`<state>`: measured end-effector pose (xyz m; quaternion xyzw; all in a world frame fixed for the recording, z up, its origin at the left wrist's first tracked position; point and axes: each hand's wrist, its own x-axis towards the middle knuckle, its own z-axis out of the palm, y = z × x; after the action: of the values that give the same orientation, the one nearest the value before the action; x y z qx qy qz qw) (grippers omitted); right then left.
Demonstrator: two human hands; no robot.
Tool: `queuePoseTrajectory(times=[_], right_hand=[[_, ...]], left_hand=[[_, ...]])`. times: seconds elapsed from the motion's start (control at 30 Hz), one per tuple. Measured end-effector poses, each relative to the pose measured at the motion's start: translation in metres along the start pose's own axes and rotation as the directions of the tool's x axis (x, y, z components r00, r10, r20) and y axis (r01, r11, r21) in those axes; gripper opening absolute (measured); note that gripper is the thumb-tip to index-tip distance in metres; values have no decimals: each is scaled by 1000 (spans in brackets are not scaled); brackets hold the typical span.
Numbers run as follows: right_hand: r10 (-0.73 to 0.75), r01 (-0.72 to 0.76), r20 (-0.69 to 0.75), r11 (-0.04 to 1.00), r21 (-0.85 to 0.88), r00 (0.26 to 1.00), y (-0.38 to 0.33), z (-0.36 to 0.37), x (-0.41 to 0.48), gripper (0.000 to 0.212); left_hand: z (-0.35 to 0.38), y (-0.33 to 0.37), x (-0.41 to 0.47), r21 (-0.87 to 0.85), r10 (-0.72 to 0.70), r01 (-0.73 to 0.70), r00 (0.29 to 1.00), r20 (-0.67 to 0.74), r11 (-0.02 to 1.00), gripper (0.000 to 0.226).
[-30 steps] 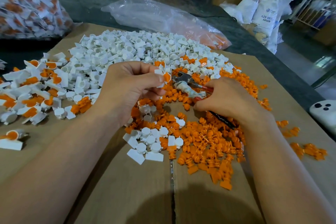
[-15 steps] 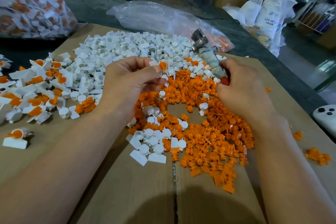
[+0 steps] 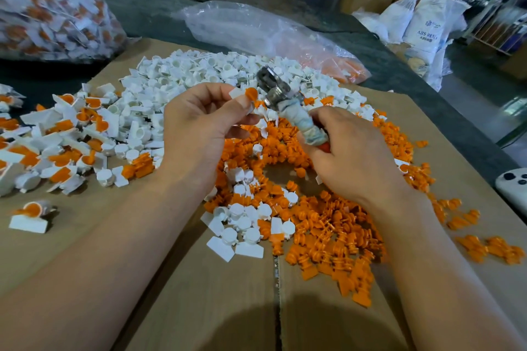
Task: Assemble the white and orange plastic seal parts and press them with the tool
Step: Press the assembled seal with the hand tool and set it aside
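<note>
While the cardboard-covered desk (image 3: pixel 148 11) carries a pile of loose white parts (image 3: pixel 199 71) at the far side and loose orange parts (image 3: pixel 328 231) at near right, only a smaller heap of assembled seals (image 3: pixel 57 139) lies at left: task judged well short of complete. The left hand (image 3: pixel 199 128) pinches one white and orange seal (image 3: pixel 245 95) between thumb and fingers; the right hand (image 3: pixel 350 157) grips the cloth-wrapped tool (image 3: pixel 288 105), metal head just beside that seal. Pressing of this piece judged not yet done
</note>
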<state>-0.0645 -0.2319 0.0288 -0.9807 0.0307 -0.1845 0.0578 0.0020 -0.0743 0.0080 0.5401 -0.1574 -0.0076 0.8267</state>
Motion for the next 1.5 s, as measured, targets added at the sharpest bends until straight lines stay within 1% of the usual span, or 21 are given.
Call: queuePoseTrajectory(times=[0.13, 0.37, 0.47, 0.6, 0.73, 0.8, 0.9, 1.13, 1.5], right_hand=[[-19, 17, 42, 999, 39, 999, -2, 3, 0, 35], [-33, 27, 64, 996, 85, 997, -3, 4, -1, 33], [-42, 35, 76, 994, 99, 996, -4, 3, -1, 28], [-66, 56, 85, 992, 115, 994, -6, 0, -2, 11], [-90, 85, 58, 993, 76, 994, -7, -2, -3, 16], [-84, 77, 65, 993, 93, 994, -7, -1, -4, 15], [-86, 71, 84, 984, 162, 993, -9, 0, -4, 14], [-78, 33, 148, 958, 286, 986, -10, 4, -5, 13], [-68, 13, 186, 959, 283, 980, -11, 8, -4, 13]], left_hand=[[1, 0, -1, -2, 32, -32, 999, 1, 999, 18], [1, 0, -2, 6, 56, -56, 998, 0, 998, 17], [1, 0, -2, 11, 65, -65, 998, 1, 998, 14], [1, 0, -2, 3, 64, -64, 998, 9, 998, 12], [1, 0, -3, -6, 67, -67, 998, 18, 998, 12], [1, 0, -3, -12, 65, -65, 998, 20, 998, 9], [0, -1, -3, -13, 68, -67, 997, 23, 998, 9], [-1, -3, -2, -27, 51, -51, 999, 5, 998, 17], [-1, -4, -2, -52, 31, -31, 1000, -2, 998, 17]])
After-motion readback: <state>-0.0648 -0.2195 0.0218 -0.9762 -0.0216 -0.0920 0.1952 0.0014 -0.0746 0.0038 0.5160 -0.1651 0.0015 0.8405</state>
